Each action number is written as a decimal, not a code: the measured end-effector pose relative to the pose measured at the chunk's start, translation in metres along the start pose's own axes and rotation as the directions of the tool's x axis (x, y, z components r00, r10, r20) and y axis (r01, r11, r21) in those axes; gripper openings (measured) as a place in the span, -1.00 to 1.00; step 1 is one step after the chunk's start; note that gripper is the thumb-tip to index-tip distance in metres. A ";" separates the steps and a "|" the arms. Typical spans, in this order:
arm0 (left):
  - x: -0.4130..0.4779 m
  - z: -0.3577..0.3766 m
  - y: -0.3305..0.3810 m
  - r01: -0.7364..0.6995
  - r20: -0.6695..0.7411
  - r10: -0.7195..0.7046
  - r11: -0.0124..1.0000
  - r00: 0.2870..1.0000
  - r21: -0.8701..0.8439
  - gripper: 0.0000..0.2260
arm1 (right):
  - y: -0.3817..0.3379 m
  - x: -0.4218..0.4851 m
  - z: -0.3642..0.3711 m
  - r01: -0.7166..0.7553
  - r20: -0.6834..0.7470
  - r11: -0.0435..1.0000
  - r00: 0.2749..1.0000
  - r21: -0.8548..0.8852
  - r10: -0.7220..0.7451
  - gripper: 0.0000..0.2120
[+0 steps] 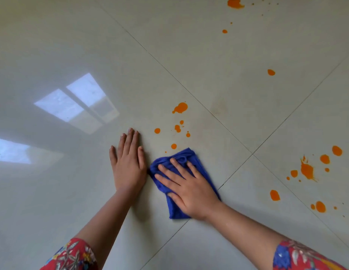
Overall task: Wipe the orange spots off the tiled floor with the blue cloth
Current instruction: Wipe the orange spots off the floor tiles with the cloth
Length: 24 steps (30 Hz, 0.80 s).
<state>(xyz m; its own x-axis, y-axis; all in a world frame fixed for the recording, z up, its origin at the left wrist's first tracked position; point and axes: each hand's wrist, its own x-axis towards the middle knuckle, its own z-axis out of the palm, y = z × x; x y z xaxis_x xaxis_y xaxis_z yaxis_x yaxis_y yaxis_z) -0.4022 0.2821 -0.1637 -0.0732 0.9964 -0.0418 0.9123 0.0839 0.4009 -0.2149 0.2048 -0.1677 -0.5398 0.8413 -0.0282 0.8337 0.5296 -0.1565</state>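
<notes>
Flatly, the right hand (191,189) presses the blue cloth (181,158) to the tiled floor (72,191), fingers straight and spread. At its nine o'clock the left hand (129,164) rests open on tile. Orange spots (180,108) lie at the cloth's twelve o'clock.

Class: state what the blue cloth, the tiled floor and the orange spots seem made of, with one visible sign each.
Crumpled blue cloth: soft matte fabric, perhaps microfibre; it creases. Pale tiled floor: glossy ceramic or polished stone; it mirrors windows. Orange spots: opaque liquid, maybe paint or sauce; splashed edges.
</notes>
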 end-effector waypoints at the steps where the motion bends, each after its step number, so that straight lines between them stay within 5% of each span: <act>1: 0.000 -0.001 0.001 0.012 -0.014 -0.012 1.000 1.000 -0.027 -0.53 | 0.005 0.014 -0.002 0.015 0.005 1.000 1.000 0.001 -0.015 -0.45; 9: -0.002 -0.001 0.002 0.020 -0.050 -0.024 0.997 0.998 -0.078 -0.55 | 0.026 0.036 -0.004 -0.472 -0.148 0.880 0.869 0.041 0.473 -0.49; 15: -0.001 -0.001 0.002 0.043 -0.073 -0.053 0.990 0.996 -0.136 -0.53 | 0.002 0.072 -0.004 -0.092 -0.086 0.996 0.992 -0.022 0.089 -0.50; 21: -0.002 -0.003 0.004 0.024 -0.052 -0.027 0.997 0.998 -0.069 -0.53 | 0.057 0.108 -0.008 -0.506 -0.185 0.862 0.846 0.013 0.500 -0.51; 24: -0.002 -0.002 0.004 0.033 -0.054 -0.035 0.998 0.998 -0.047 -0.53 | 0.008 0.064 -0.002 -0.423 -0.188 0.905 0.886 0.042 0.423 -0.49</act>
<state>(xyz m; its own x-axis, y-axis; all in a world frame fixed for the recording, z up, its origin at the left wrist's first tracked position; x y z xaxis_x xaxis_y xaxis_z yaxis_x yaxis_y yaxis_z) -0.3996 0.2809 -0.1604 -0.1271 0.9919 -0.0064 0.8893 0.1168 0.4421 -0.2427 0.2627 -0.1690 -0.1038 0.9901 0.0947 0.9780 0.1189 -0.1713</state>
